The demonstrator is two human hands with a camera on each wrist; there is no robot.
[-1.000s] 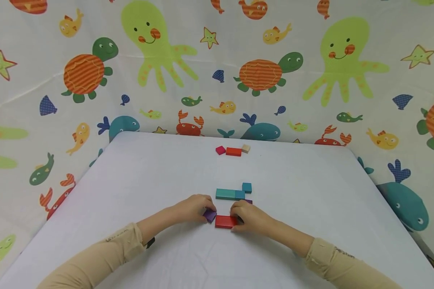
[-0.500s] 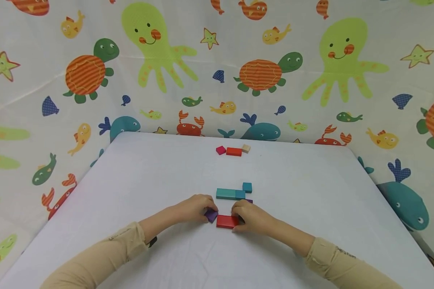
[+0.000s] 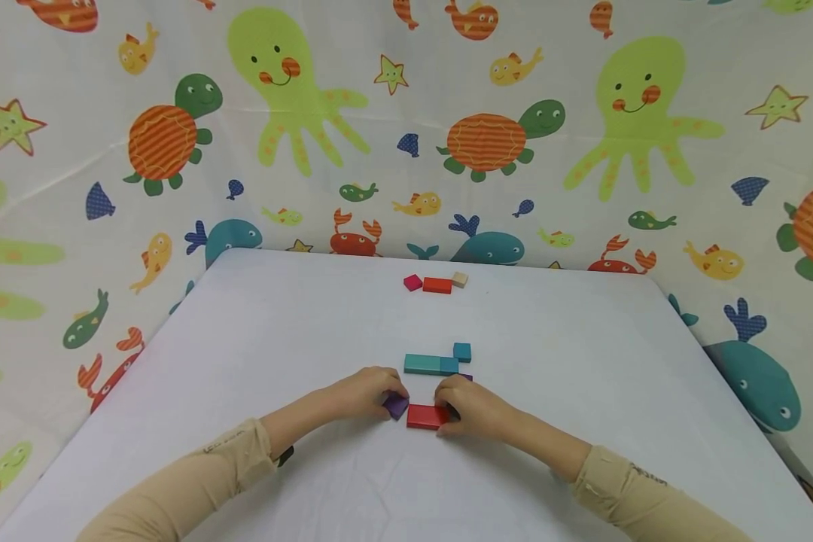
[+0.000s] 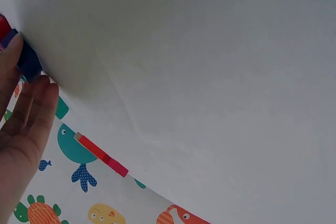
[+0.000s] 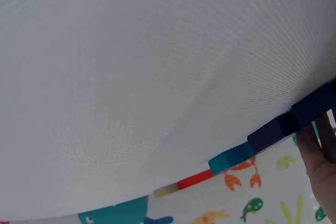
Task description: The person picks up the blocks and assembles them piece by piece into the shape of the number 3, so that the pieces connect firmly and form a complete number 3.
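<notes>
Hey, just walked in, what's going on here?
Someone's working at a white table with both hands. The left hand pinches a purple block beside the left end of a red block; the right hand grips a dark block at the red one's right end. Beyond lie a teal block and two blue blocks; a beige block sits farther back.

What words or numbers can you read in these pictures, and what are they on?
Left sleeve: dark lettering near the cuff, too small and blurred to read.
Right sleeve: dark lettering near the cuff, also unreadable.
Coloured blocks and sea-animal cloth: no words or numbers show.
</notes>
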